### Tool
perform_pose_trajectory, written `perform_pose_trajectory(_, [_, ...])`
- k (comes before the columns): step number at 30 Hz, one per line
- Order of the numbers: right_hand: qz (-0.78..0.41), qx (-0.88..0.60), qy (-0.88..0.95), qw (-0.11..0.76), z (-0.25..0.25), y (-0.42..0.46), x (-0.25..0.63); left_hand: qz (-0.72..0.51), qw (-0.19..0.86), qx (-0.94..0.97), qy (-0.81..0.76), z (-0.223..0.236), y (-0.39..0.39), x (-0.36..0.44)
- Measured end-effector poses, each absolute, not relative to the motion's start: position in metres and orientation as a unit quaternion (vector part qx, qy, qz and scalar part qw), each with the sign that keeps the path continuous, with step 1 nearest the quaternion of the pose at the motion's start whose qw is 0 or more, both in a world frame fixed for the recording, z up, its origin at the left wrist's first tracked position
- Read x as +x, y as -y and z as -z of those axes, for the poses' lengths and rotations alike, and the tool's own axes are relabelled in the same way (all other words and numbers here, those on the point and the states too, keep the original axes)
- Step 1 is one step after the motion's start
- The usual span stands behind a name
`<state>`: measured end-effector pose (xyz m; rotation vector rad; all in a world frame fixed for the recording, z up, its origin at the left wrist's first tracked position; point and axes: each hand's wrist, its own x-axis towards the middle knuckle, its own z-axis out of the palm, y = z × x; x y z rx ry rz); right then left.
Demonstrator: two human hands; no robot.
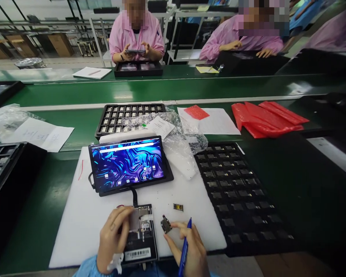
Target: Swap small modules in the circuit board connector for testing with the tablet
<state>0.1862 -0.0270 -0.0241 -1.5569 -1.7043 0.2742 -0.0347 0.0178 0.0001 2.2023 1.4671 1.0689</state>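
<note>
Green worktop [46, 207], white mat [83, 227]: a circuit board [138, 238], its barcode label [137, 254] unreadable, lies under the half-curled left hand [112, 231] (grip unclear); right hand [196, 250] pinches a small part [165, 224] between fingers, blue pen [185, 248] tucked alongside.

From my head, the single view looks forward and down, close above my bare left grip [112, 232] and right grip [196, 250], then across the long green counter [75, 92] toward a pink-jacketed person [154, 32].

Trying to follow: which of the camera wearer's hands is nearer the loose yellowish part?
Right hand, just on the near side of the yellowish part; the left hand is farther left.
</note>
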Motion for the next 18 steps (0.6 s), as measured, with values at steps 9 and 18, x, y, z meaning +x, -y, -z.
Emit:
perform_pose_trajectory(9, [-0.109, -0.632, 0.661, 0.391, 0.025, 0.022, 0.181, -0.353, 0.124, 0.752, -0.542, 0.007, -0.016, -0.038])
perform_pose_trajectory(18, [-0.171, -0.577, 0.635, 0.485, 0.038, 0.028, 0.178, -0.328, 0.046, 0.795, -0.509, 0.017, -0.020, -0.054])
